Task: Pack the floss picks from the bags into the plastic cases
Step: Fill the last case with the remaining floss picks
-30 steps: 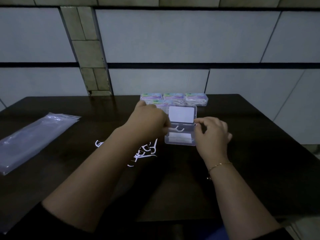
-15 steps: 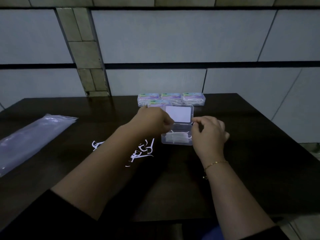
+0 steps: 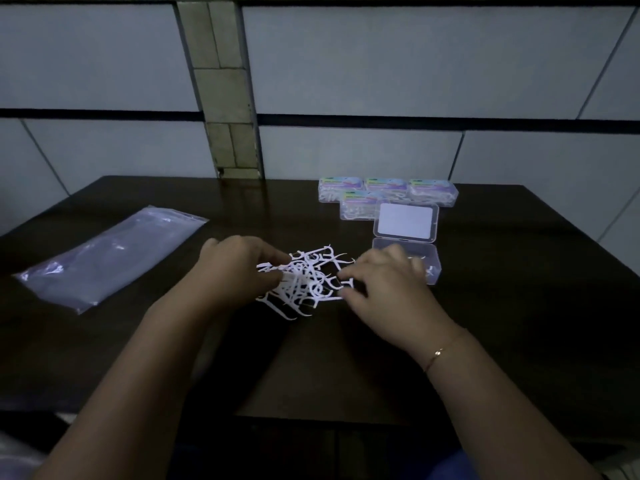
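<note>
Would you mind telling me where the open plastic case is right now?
In the head view, the open plastic case sits right of centre on the table, just behind the right hand, in front of the filled cases.

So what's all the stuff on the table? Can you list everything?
floss picks: a loose tangled pile, too many to count, white, middle of the table between the two hands
open case: one, clear plastic, lid up with a white label inside, just right of the pile, a few picks in it
filled cases: four, clear with colourful labels, shut, at the far edge behind the open case
plastic bag: one, clear, lying flat on the left of the table
table: one, dark brown
bracelet: one, thin and gold, on the right wrist
left hand: fingers curled into the pile's left side
right hand: fingertips on picks at the pile's right side
</note>
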